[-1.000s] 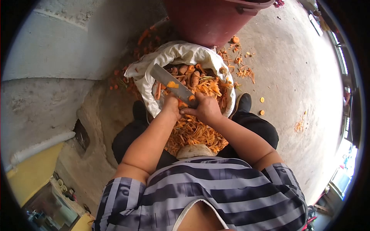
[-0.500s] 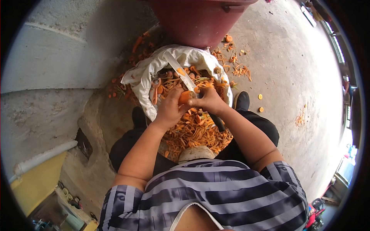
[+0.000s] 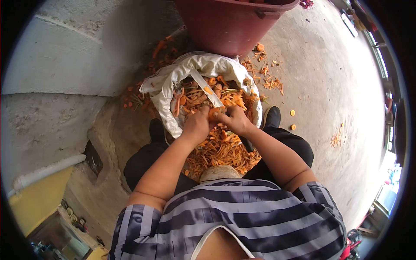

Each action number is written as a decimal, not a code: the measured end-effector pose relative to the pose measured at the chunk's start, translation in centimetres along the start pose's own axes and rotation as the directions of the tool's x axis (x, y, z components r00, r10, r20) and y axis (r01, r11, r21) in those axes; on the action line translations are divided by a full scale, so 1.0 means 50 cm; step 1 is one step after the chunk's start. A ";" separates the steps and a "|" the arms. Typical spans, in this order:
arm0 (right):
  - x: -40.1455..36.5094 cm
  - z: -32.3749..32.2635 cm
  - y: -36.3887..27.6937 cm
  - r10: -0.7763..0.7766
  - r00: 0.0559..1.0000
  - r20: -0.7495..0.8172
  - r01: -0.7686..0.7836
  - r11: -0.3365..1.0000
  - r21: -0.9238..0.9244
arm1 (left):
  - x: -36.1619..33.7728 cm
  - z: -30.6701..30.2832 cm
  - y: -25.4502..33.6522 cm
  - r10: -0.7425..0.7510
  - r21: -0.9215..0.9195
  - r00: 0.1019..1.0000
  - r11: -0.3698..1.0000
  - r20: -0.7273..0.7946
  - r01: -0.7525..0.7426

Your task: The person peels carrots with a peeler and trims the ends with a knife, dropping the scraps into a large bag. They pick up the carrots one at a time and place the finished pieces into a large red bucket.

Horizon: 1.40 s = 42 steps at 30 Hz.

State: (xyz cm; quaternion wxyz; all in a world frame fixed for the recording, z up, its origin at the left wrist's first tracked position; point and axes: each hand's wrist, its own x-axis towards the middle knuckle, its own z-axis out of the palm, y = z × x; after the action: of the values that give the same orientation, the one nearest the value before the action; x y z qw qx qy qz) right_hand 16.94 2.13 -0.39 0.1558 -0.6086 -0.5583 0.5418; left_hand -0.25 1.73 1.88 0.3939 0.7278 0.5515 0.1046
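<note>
My left hand (image 3: 197, 125) is wrapped around a carrot (image 3: 215, 114) above the mouth of a white sack. In my right hand (image 3: 238, 120) is a large knife (image 3: 203, 84), its black handle sticking out below the palm and its wide blade pointing up and left over the sack. The blade lies right by the carrot's end, and my right thumb rests on the carrot. Fingers hide part of the carrot and the knife's grip. Under both hands, the white sack (image 3: 161, 86) has a rolled rim and holds carrot peels (image 3: 219, 149) and cut pieces.
A big dark red tub (image 3: 229, 32) stands just beyond the sack. Peels and carrot slices (image 3: 293, 113) are scattered on the concrete floor (image 3: 329, 78). An orange Y-shaped thing (image 3: 178, 103), perhaps a peeler, lies inside the sack's left edge. A rough wall (image 3: 56, 65) rises at left.
The carrot has turned and sits lower between my hands, with more of it covered by fingers. The camera view has shifted slightly. Both hands keep their holds.
</note>
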 end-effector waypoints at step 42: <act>0.010 -0.051 -0.002 0.161 0.984 -0.081 -0.180 0.899 -0.399 | 0.079 0.173 -0.219 -0.519 0.402 0.682 0.849 0.516 0.342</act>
State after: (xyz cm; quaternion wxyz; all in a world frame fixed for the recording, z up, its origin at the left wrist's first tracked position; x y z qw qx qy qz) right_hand 18.92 3.63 0.39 -0.0088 -0.6865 -0.5991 0.4120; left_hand -1.62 2.14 -12.57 0.4583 0.6169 0.5607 -0.3082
